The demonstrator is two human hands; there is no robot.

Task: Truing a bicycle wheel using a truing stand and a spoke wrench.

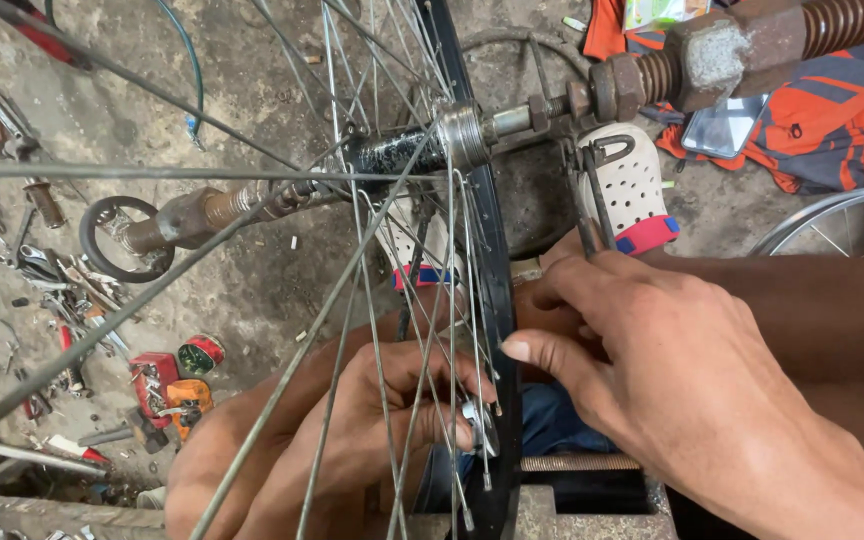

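A bicycle wheel with a black rim [500, 290] and thin steel spokes [372, 300] stands upright on a threaded axle [512, 120] between two stand ends. My left hand [352, 430] reaches in through the spokes from the left and pinches a small round silver tool [479, 422] against the rim's inner side. From the right, my right hand [642, 360] rests on the rim's edge, with its fingers curled toward the same spot and the thumb pointing left.
Many hand tools [42, 280] lie scattered on the dirty concrete floor at left, with small red and orange tins [177, 385]. White perforated clogs [632, 190] show behind the wheel. An orange-grey cloth [832, 110] and a second wheel [852, 225] lie at right. A metal block [592, 500] sits below.
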